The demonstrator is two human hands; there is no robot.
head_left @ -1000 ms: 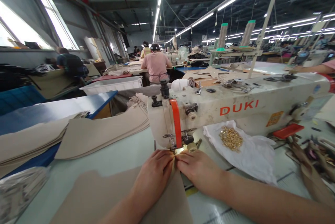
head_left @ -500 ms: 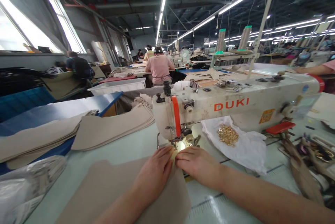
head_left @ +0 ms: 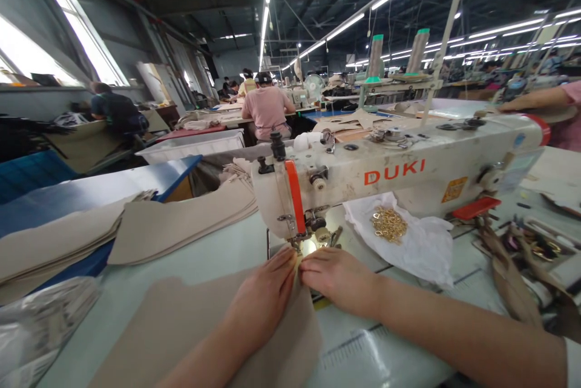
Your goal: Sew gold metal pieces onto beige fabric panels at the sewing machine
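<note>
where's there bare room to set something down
A strip of pale green tabletop lies bare between the stacked beige panels and the flat beige sheet; another patch, right of that sheet, borders the right forearm. Crowded: left hand and right hand beside the white sewing machine; small gold metal pieces on white cloth.

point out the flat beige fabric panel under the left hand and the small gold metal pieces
Flat beige fabric panel (head_left: 184,312), head view, bare left part
Small gold metal pieces (head_left: 389,225), head view, middle of the pile

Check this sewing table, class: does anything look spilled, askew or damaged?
Nothing looks spilled; the gold pieces sit heaped on white cloth. The white sewing machine looks grubby, darkly smudged; brown straps sprawl untidily at right.
</note>
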